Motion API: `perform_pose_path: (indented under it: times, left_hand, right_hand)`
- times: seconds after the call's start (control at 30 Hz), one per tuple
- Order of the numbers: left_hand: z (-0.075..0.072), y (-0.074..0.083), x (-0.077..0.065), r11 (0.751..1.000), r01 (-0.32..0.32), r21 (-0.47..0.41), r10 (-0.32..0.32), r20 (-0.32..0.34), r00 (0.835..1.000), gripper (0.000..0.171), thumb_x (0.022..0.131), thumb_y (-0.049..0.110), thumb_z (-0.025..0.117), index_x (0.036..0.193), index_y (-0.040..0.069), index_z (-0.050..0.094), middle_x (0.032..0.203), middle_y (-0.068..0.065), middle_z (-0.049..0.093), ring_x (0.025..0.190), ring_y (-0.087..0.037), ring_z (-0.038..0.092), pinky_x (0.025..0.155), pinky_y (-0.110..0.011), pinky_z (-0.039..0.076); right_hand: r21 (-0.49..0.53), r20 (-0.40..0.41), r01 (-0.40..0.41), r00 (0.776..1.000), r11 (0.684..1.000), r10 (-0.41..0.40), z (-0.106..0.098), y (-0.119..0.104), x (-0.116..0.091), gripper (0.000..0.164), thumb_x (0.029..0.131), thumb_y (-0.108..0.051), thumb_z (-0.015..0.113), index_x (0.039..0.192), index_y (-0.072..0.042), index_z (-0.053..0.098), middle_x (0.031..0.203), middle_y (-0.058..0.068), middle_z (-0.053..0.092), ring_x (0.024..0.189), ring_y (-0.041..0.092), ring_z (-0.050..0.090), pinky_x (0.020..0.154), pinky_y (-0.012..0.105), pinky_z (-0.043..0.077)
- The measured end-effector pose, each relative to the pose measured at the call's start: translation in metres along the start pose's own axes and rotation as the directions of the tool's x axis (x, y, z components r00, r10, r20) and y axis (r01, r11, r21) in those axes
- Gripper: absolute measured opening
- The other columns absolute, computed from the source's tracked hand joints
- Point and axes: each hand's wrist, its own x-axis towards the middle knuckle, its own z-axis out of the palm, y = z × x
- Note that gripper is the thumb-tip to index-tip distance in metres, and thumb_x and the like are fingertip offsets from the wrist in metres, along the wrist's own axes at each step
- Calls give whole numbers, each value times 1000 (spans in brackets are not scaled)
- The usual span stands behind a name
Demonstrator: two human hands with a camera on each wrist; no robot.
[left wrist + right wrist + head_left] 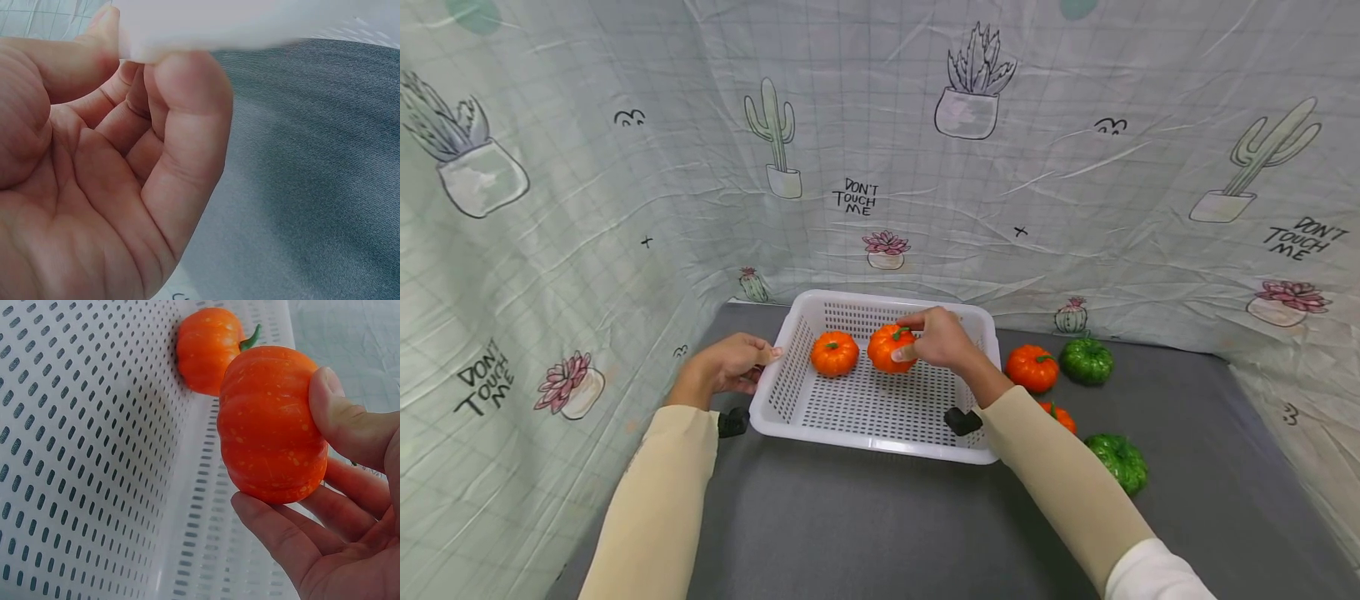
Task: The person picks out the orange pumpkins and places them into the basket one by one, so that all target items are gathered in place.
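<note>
My right hand point(942, 337) grips an orange pumpkin point(889, 348) with a green stem, thumb on one side and fingers on the other, over the inside of a white perforated basket point(872, 442). In the right wrist view this pumpkin point(272, 425) hangs close above the basket's holed floor. Another orange pumpkin point(834, 354) sits in the basket to its left. At the basket's left rim, my left hand point(730, 364) pinches the edge between thumb and curled fingers; the left wrist view shows that white rim point(187, 28) in the grip.
Right of the basket lie an orange pumpkin point(1032, 369), a second orange one point(1060, 417) partly behind the right forearm, and two green pumpkins, one at the back point(1086, 361) and one nearer point(1117, 463). A printed cloth point(910, 183) hangs behind the dark grey tabletop point(850, 525).
</note>
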Motion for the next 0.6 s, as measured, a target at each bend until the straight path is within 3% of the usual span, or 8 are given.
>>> perform_pose_path:
  times: [0.6]
  left_hand:
    - [-1, -1, 3, 1000, 9, -2, -9, -9, 1000, 30, 109, 31, 55, 112, 4, 66, 91, -3, 70, 78, -16, 62, 69, -29, 55]
  right_hand:
    - [55, -13, -27, 1000, 998, 27, 12, 3, 12, 60, 77, -13, 93, 133, -12, 72, 141, 12, 68, 135, 32, 60, 108, 45, 54]
